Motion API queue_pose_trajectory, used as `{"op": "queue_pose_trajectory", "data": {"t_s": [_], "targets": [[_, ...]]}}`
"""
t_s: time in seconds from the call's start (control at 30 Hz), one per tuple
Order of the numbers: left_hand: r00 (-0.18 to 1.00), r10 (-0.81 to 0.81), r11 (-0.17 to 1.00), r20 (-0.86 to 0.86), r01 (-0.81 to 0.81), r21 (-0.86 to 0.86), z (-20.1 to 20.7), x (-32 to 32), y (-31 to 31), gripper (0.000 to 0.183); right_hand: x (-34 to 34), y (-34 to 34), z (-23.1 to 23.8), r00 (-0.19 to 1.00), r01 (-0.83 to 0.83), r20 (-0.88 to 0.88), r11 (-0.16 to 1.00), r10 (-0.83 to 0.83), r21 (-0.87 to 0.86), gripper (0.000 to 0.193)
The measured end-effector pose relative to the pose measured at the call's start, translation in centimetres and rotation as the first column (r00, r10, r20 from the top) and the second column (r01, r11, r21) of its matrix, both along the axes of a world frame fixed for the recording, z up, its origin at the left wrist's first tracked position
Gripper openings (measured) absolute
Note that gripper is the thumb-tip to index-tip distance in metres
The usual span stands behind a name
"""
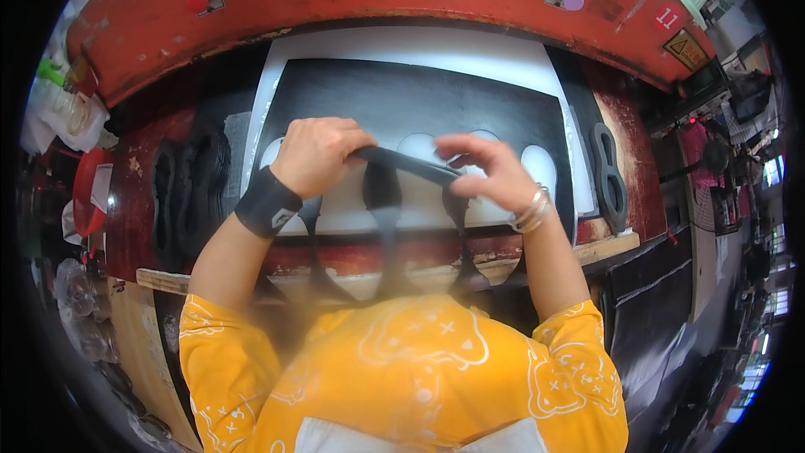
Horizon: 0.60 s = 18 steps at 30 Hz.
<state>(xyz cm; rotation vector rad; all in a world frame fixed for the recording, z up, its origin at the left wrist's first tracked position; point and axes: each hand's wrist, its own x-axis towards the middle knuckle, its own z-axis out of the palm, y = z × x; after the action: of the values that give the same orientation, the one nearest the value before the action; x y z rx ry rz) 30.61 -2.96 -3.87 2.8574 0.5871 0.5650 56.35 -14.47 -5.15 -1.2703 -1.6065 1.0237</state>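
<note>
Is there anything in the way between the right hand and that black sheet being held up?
Nothing visible. The right hand is open around the end of the black sheet; contact is hard to judge. The left hand grips the other end.

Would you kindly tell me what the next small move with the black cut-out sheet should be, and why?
Probably close the right hand on the right end of the black cut-out sheet's raised edge: the left hand holds that edge, while the right fingers look spread beside it, contact unclear, and dark strips run down toward the yellow shirt.
</note>
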Motion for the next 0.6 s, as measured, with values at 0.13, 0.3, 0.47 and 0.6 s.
{"op": "queue_pose_trajectory", "data": {"t_s": [0.13,0.3,0.47,0.6], "targets": [[0.956,-0.232,0.964,0.178,0.202,0.174,0.5,0.2,-1.1,0.031,-1.4,0.3,0.6,0.974,-0.049,-0.224,0.946,-0.025,-0.322,0.048],[0.823,0.097,0.984,0.559,-0.162,0.069,0.7,0.1,-3.2,0.061,-6.0,0.2,-0.1,0.675,-0.075,-0.738,0.993,-0.013,-0.087,0.044],[0.446,0.490,0.431,0.749,0.623,-0.653,-1.3,3.1,-8.1,0.069,-8.8,1.7,-0.3,0.920,0.315,-0.306,0.929,-0.247,0.197,0.041],[0.341,0.605,0.630,0.719,0.348,-0.695,-3.6,5.4,-8.8,0.049,-10.5,2.3,-0.4,0.869,0.489,-0.310,0.765,-0.386,0.419,0.039]]}}
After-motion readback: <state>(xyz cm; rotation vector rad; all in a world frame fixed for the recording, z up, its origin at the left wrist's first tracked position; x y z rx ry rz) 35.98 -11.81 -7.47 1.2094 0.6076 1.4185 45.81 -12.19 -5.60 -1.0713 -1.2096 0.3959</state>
